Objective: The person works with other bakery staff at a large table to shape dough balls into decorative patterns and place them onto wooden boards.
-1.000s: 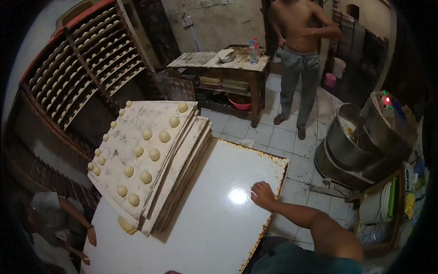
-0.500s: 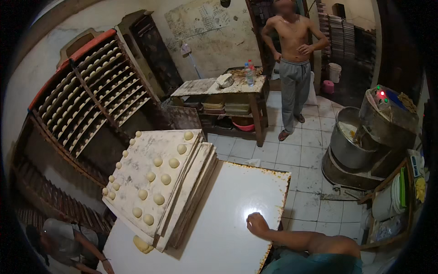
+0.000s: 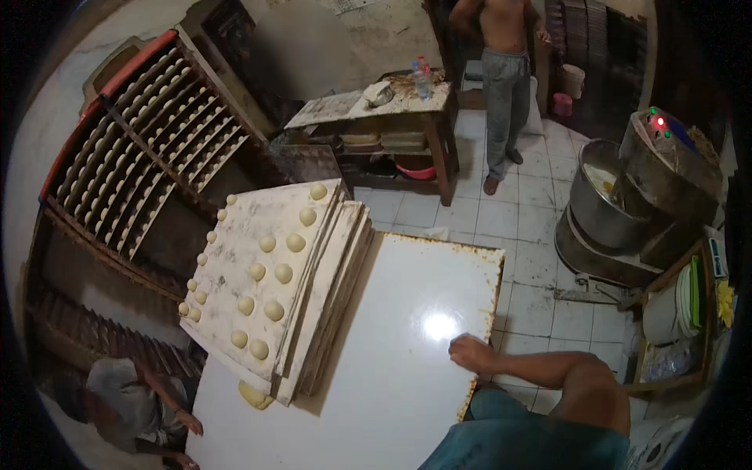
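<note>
My right hand (image 3: 472,352) rests on the glossy white table (image 3: 392,368) close to its rusty right edge, holding nothing, with the forearm reaching in from the lower right. My left hand is out of view. To the left of the hand lies a stack of floured boards (image 3: 329,274). The top board (image 3: 258,266) carries several round dough balls. One flattened piece of dough (image 3: 254,394) sticks out under the stack's near corner.
A tall rack (image 3: 133,164) of dough trays stands at the left. A wooden table (image 3: 376,106) with bottles is at the back, and a person (image 3: 505,70) stands beside it. Another person (image 3: 133,403) crouches at lower left. A metal mixer bowl (image 3: 611,200) stands at the right.
The view has shifted and tilted. My right hand stays on the white table by its right edge. The boards and dough have not moved.
</note>
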`<state>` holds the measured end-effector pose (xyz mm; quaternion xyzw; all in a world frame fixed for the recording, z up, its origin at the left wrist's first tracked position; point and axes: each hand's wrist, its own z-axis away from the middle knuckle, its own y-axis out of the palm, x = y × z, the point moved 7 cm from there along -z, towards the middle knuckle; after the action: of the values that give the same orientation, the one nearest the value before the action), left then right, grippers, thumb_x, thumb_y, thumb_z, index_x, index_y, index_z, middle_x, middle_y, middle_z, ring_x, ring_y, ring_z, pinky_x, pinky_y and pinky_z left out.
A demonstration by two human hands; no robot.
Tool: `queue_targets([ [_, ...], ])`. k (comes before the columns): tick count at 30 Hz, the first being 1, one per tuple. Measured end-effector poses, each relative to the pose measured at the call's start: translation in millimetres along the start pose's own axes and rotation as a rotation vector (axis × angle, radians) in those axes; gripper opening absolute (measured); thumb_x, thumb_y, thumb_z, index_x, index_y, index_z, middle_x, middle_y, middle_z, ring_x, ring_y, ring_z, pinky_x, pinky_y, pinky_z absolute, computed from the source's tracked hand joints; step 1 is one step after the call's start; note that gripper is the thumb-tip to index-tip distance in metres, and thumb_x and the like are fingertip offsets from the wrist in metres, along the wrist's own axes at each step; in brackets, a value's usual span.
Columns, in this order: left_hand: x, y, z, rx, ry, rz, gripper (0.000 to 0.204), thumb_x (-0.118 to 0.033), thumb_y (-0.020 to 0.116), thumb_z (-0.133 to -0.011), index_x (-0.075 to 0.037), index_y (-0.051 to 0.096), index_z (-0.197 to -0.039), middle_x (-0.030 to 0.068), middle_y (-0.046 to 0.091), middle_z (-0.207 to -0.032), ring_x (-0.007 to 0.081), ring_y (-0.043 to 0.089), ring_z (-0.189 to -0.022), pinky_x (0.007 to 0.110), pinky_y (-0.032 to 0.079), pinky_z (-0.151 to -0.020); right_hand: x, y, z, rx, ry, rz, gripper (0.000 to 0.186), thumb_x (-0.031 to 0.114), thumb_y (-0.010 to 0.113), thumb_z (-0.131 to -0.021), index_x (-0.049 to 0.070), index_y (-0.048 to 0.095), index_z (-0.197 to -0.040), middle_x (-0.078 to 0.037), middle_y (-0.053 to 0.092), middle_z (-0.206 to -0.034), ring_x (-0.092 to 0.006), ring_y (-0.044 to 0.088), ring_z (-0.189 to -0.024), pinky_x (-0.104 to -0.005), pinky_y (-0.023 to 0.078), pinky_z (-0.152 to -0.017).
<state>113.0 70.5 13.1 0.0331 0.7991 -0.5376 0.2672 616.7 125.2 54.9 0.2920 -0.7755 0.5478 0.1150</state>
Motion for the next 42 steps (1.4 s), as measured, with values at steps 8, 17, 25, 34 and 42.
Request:
queue_targets([
  [8, 20, -8, 7, 0.003, -0.024, 0.014, 0.020, -0.015, 0.063, -0.080, 0.002, 0.057, -0.087, 0.0147, 0.057, -0.085, 0.0258, 0.052, -0.077, 0.038, 0.045, -0.070, 15, 65, -10, -0.176, 0.231, -0.027, 0.003, 0.004, 0.060, -0.070, 0.004, 0.058, -0.073, -0.010, 0.058, -0.081, -0.0285, 0.054, -0.079, -0.0405, 0.043, -0.072],
  [17, 54, -11, 14, -0.045, -0.083, 0.040, 0.019, -0.014, 0.063, -0.080, 0.002, 0.056, -0.087, 0.0134, 0.055, -0.084, 0.0245, 0.051, -0.079, 0.037, 0.044, -0.071, -4, 28, -6, -0.530, 0.389, -0.002, 0.003, 0.004, 0.058, -0.074, 0.003, 0.059, -0.077, -0.014, 0.059, -0.086, -0.0306, 0.055, -0.088, -0.0412, 0.044, -0.081],
  [25, 116, -15, 36, -0.113, -0.166, 0.057, 0.019, -0.013, 0.063, -0.080, 0.002, 0.055, -0.088, 0.0122, 0.054, -0.084, 0.0234, 0.050, -0.080, 0.036, 0.044, -0.071, -1, -6, 14, -0.316, 0.301, 0.130, 0.006, 0.007, 0.058, -0.073, 0.002, 0.057, -0.071, -0.016, 0.056, -0.081, -0.0319, 0.053, -0.080, -0.0412, 0.042, -0.076],
  [34, 172, -33, 75, -0.089, -0.091, -0.082, 0.025, -0.022, 0.050, -0.089, 0.001, 0.060, -0.087, 0.0167, 0.059, -0.093, 0.0269, 0.053, -0.089, 0.039, 0.044, -0.081, 14, 10, 35, -0.025, 0.328, 0.026, 0.009, 0.005, 0.055, -0.073, 0.001, 0.055, -0.065, -0.017, 0.058, -0.077, -0.0348, 0.055, -0.077, -0.0456, 0.044, -0.076],
  [42, 113, -93, 71, 0.066, -0.206, -0.049, 0.024, -0.021, 0.056, -0.084, 0.002, 0.061, -0.087, 0.0225, 0.059, -0.095, 0.0334, 0.054, -0.088, 0.041, 0.045, -0.078, 59, 43, 58, -0.298, 0.157, 0.018, 0.004, 0.005, 0.061, -0.078, 0.001, 0.062, -0.077, -0.014, 0.063, -0.087, -0.0297, 0.056, -0.097, -0.0410, 0.045, -0.085],
])
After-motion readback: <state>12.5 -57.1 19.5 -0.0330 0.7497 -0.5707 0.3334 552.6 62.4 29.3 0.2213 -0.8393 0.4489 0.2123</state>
